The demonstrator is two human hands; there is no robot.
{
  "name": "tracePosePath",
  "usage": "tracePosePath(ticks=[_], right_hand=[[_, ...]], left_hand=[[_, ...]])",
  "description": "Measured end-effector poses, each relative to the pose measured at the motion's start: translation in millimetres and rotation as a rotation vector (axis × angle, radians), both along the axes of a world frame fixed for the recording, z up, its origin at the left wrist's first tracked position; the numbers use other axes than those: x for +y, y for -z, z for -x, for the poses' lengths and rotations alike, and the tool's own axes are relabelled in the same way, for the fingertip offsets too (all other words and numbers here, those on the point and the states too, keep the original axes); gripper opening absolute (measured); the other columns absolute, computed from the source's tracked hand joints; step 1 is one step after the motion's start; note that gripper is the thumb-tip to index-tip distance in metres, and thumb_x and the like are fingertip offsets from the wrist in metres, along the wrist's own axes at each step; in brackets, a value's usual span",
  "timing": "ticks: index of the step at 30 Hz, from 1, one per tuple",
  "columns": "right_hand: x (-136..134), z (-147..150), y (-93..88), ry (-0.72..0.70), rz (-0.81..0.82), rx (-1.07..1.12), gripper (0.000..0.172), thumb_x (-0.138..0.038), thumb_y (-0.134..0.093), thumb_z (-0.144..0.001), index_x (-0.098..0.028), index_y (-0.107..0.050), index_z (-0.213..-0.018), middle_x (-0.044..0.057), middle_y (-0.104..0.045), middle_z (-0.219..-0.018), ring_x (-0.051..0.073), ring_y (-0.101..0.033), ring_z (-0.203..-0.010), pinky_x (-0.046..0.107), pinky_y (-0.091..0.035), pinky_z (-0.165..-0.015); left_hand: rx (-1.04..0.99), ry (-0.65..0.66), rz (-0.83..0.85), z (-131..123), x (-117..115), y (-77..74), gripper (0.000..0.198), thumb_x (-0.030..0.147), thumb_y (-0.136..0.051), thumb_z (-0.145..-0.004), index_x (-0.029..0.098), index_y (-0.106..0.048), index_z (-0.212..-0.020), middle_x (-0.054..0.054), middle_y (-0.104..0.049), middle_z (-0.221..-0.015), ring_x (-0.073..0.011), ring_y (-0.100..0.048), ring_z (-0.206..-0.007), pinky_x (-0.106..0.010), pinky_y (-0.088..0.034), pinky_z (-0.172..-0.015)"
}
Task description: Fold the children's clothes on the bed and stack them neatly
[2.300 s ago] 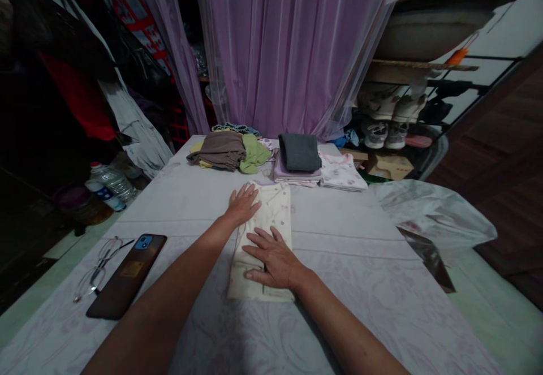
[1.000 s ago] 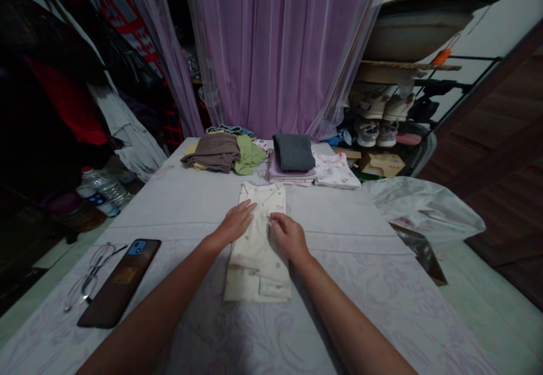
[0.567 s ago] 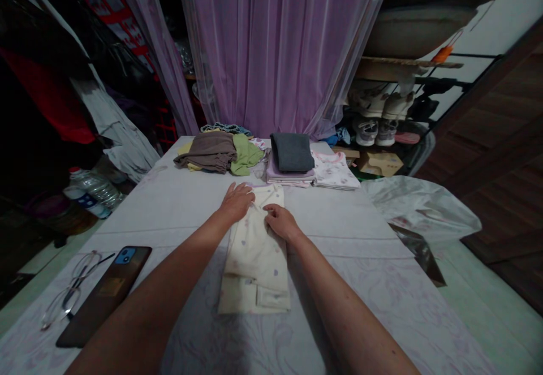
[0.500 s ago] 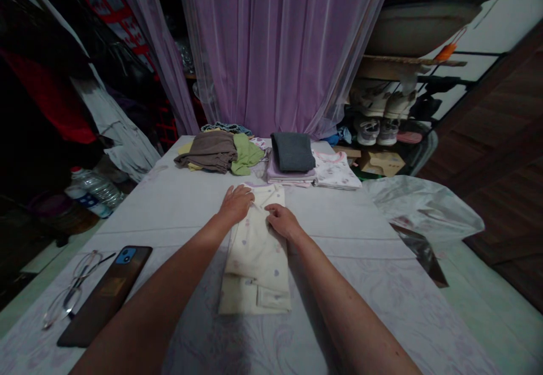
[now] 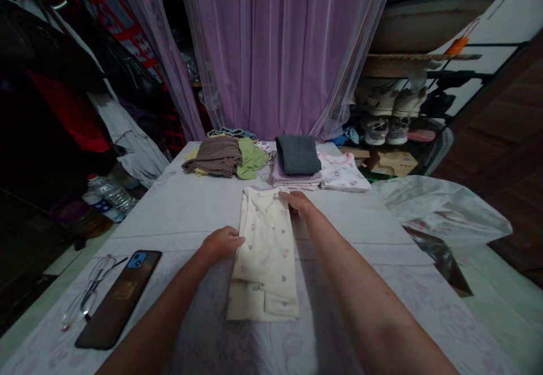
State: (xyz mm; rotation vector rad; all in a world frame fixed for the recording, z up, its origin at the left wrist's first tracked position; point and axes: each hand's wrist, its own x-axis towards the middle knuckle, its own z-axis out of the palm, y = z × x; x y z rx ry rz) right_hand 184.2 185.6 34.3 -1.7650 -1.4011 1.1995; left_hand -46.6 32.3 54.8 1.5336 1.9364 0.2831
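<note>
A cream garment with small heart prints (image 5: 265,250) lies folded into a long strip in the middle of the cloth-covered table (image 5: 178,211). My left hand (image 5: 220,242) rests at its left edge halfway down, fingers curled onto the fabric. My right hand (image 5: 299,202) is at the garment's far right corner, fingers closed on the cloth there.
Folded clothes line the far edge: a brown and green pile (image 5: 223,157), a grey piece on a lilac stack (image 5: 298,155) and a white printed piece (image 5: 343,172). A phone (image 5: 119,298) and glasses (image 5: 87,298) lie at left. A plastic bag (image 5: 441,211) sits right.
My left hand slid back from the garment's far end to its left edge. My right hand moved up to the far right corner. The strip looks flatter and straighter.
</note>
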Motion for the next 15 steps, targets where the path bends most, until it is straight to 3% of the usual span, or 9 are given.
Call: tracePosePath(ticks=[5,10,12,15], right_hand=[[0,6,-3.6,0.029,0.008,0.139,0.011,-0.023,-0.071,-0.066,-0.014,-0.067,-0.072,-0.001,-0.063,-0.061,0.012,-0.056,-0.057,0.022,-0.041,-0.053],[-6,10,-10.0,0.095,-0.012,0.267,0.012,-0.022,-0.062,-0.067,-0.015,-0.066,-0.077,0.002,-0.068,-0.069,0.014,-0.060,-0.059,0.022,-0.044,-0.053],[-10,10,-13.2,0.124,-0.024,0.322,0.015,-0.021,-0.061,-0.065,-0.015,-0.065,-0.078,0.002,-0.069,-0.068,0.015,-0.061,-0.059,0.023,-0.045,-0.053],[-21,5,-15.8,0.210,-0.085,0.390,0.021,-0.022,-0.059,-0.064,-0.016,-0.063,-0.083,0.002,-0.069,-0.070,0.015,-0.062,-0.061,0.022,-0.047,-0.054]], left_hand=[[-0.020,0.068,0.031,-7,-29,0.7,0.021,0.043,-0.061,-0.074,0.023,-0.056,-0.071,0.004,-0.064,-0.068,-0.0160,-0.061,-0.069,-0.025,-0.038,-0.061],[0.007,0.013,-0.148,-28,-35,12.8,0.016,0.027,-0.062,-0.072,0.023,-0.047,-0.071,0.005,-0.056,-0.070,-0.0135,-0.054,-0.071,-0.024,-0.038,-0.067],[-0.112,-0.035,-0.168,-32,-35,18.8,0.014,0.025,-0.058,-0.074,0.023,-0.044,-0.071,0.006,-0.052,-0.066,-0.0126,-0.052,-0.067,-0.024,-0.038,-0.066],[-0.411,-0.110,-0.069,-22,-28,20.5,0.016,0.030,-0.056,-0.074,0.023,-0.042,-0.073,0.007,-0.051,-0.062,-0.0121,-0.052,-0.061,-0.023,-0.040,-0.060]])
